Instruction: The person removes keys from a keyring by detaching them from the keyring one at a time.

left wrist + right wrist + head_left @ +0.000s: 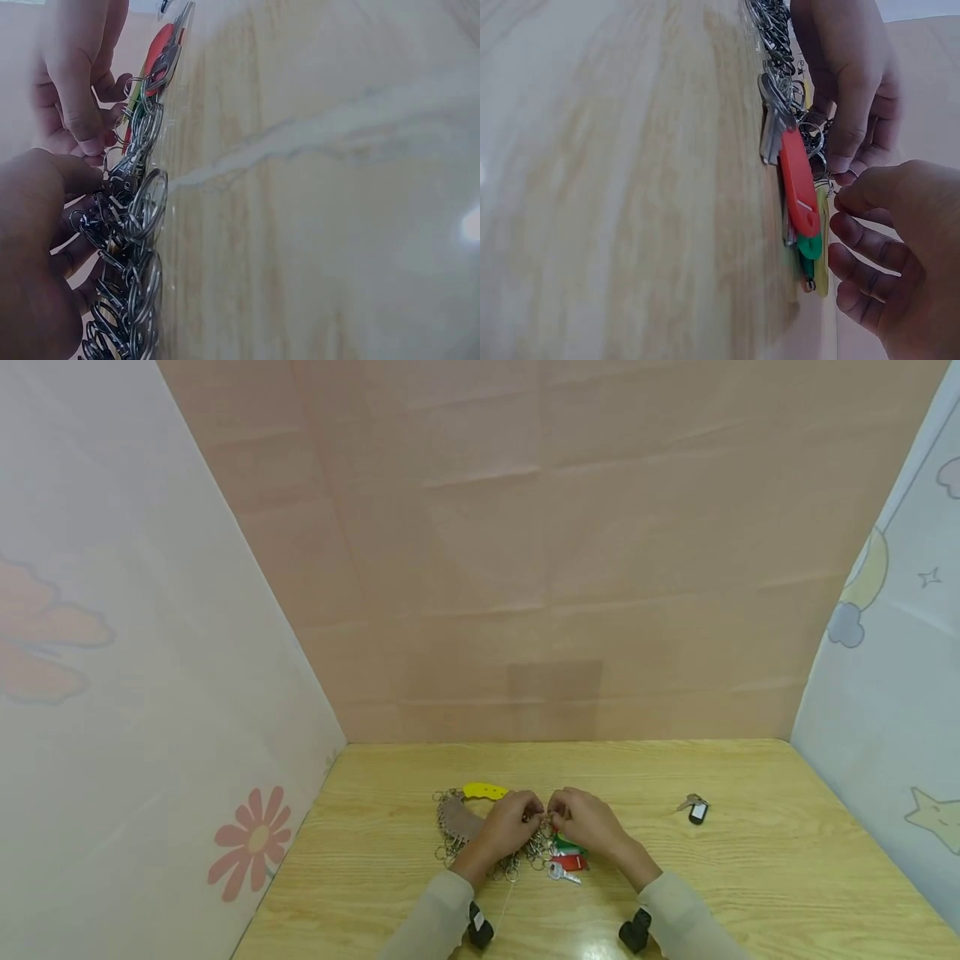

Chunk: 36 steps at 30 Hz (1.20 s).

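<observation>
A curved brown key holder [456,820] with a yellow handle [484,791] lies on the table, its edge lined with many metal split rings [146,289]. At its right end my left hand [513,822] pinches one of the rings between thumb and index finger. Fingertips almost meeting it, my right hand [591,822] pinches a small metal ring there too; its other fingers are loosely bent. Just under the hands hang or lie a red key tag [800,184], a green tag [808,246], a yellow tag [822,262] and a silver key [562,872]. The pinched rings are partly hidden by fingertips.
Farther right on the wooden table [750,877] lies a key with a black tag [698,812]. A pinkish-brown backdrop [555,568] rises behind the table, with patterned white panels on the left [150,693] and right [892,677].
</observation>
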Available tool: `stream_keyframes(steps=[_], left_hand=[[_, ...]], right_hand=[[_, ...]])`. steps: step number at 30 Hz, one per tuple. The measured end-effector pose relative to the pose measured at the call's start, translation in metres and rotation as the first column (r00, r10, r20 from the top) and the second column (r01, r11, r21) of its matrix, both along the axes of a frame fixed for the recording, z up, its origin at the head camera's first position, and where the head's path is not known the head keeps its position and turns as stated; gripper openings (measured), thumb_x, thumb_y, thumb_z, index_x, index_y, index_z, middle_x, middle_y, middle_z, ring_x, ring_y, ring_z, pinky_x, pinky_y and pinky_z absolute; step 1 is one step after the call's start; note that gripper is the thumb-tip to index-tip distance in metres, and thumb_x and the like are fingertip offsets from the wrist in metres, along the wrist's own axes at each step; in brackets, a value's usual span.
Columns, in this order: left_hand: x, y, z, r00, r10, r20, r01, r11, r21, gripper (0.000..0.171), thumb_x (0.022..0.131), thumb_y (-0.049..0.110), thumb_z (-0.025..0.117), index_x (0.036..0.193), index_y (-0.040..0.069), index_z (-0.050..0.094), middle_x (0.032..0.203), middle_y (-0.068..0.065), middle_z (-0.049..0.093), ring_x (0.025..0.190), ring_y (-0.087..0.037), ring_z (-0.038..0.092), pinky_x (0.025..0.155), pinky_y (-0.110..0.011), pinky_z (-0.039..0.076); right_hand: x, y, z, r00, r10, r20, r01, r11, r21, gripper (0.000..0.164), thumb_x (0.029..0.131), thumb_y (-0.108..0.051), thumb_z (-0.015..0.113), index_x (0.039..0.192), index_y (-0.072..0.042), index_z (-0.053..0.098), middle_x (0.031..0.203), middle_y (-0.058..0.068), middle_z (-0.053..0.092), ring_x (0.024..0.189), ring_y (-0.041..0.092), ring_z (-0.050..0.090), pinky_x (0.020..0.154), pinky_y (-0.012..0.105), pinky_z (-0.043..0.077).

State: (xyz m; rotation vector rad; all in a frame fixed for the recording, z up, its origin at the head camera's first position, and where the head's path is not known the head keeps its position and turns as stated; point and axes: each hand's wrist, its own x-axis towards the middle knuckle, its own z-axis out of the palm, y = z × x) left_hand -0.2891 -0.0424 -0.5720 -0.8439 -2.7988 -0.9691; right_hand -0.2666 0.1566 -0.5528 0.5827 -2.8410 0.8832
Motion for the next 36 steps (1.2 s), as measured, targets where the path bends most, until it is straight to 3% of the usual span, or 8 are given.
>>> stream_keyframes(steps=[4, 9, 18, 24, 31, 36], left_hand=[[0.001, -0.001, 0.0, 1.0, 0.003, 0.023, -0.003, 1.0, 0.029, 0.005, 0.105, 0.017, 0.069, 0.107, 0.013, 0.072, 0.102, 0.003, 0.073, 0.092, -0.007, 0.06, 0.079, -0.025, 0.053], [0.002, -0.001, 0.0, 0.999, 0.009, 0.043, -0.01, 0.999, 0.036, 0.005, 0.104, 0.015, 0.068, 0.108, 0.014, 0.071, 0.103, 0.003, 0.072, 0.094, -0.007, 0.06, 0.08, -0.025, 0.053], [0.003, 0.0, 0.0, 0.998, -0.007, 0.056, 0.005, 0.999, 0.035, 0.01, 0.105, 0.016, 0.067, 0.115, 0.018, 0.07, 0.097, 0.006, 0.071, 0.089, -0.005, 0.057, 0.077, -0.025, 0.051], [0.003, -0.001, 0.002, 1.0, -0.02, 0.013, 0.02, 1.0, 0.004, 0.016, 0.105, 0.015, 0.067, 0.12, 0.02, 0.071, 0.094, 0.006, 0.071, 0.085, -0.004, 0.055, 0.076, -0.025, 0.049], [0.006, -0.003, 0.005, 0.998, -0.042, 0.052, 0.043, 0.999, -0.003, 0.015, 0.101, 0.023, 0.071, 0.116, 0.02, 0.073, 0.098, 0.008, 0.071, 0.089, -0.004, 0.058, 0.076, -0.025, 0.051], [0.005, -0.002, 0.005, 0.999, -0.045, 0.025, 0.046, 0.999, -0.021, 0.013, 0.105, 0.025, 0.068, 0.115, 0.021, 0.075, 0.101, 0.007, 0.073, 0.091, -0.004, 0.058, 0.078, -0.024, 0.051]], right_hand=[[0.001, -0.001, 0.0, 0.999, 0.043, -0.008, -0.043, 0.999, -0.013, 0.004, 0.095, -0.015, 0.077, 0.099, -0.015, 0.076, 0.091, -0.008, 0.065, 0.078, 0.006, 0.058, 0.066, 0.028, 0.051], [0.003, -0.003, 0.0, 0.996, 0.077, -0.052, -0.074, 0.996, 0.055, 0.008, 0.09, -0.017, 0.082, 0.096, -0.016, 0.077, 0.09, -0.008, 0.064, 0.081, 0.008, 0.056, 0.069, 0.029, 0.051], [0.007, -0.001, 0.002, 1.0, -0.026, -0.017, 0.027, 0.999, 0.027, 0.007, 0.09, -0.011, 0.081, 0.089, -0.017, 0.077, 0.088, -0.008, 0.063, 0.079, 0.007, 0.056, 0.066, 0.026, 0.049], [0.007, 0.004, 0.003, 0.997, -0.075, -0.017, 0.074, 0.997, -0.017, 0.008, 0.094, -0.014, 0.08, 0.088, -0.019, 0.077, 0.089, -0.011, 0.062, 0.076, 0.004, 0.057, 0.065, 0.025, 0.049], [0.007, 0.008, 0.006, 0.996, -0.086, -0.024, 0.085, 0.995, -0.048, 0.005, 0.097, -0.018, 0.078, 0.094, -0.019, 0.079, 0.088, -0.012, 0.066, 0.073, 0.002, 0.056, 0.062, 0.024, 0.047], [0.005, 0.005, 0.004, 0.995, -0.085, -0.046, 0.082, 0.995, -0.065, 0.005, 0.098, -0.02, 0.078, 0.094, -0.017, 0.08, 0.089, -0.011, 0.069, 0.072, 0.001, 0.055, 0.062, 0.023, 0.047]])
